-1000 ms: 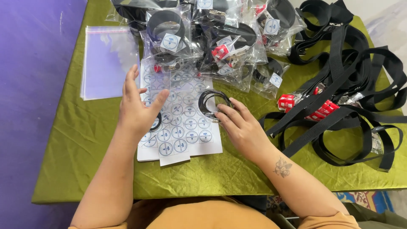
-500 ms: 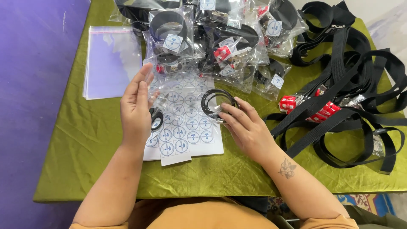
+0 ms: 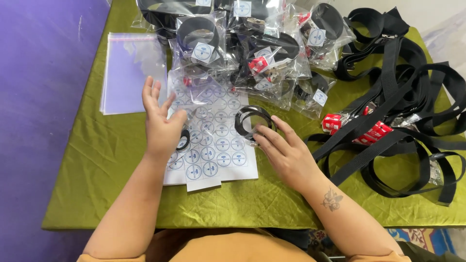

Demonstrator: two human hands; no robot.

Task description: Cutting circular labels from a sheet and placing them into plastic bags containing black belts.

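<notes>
Right hand: fingertips rest on the coiled black strap in a clear plastic bag, pinning it flat, not closed round it.
Left hand: raised, fingers spread, holding nothing.
Strap position: on the white sheet of round blue-printed stickers, just right of the left hand, just beyond the right fingertips.
Nearer hand: right.

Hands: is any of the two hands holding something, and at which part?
The right hand rests its fingertips on the rim of a coiled black strap on the sticker sheet. The left hand is open, holding nothing.
</notes>
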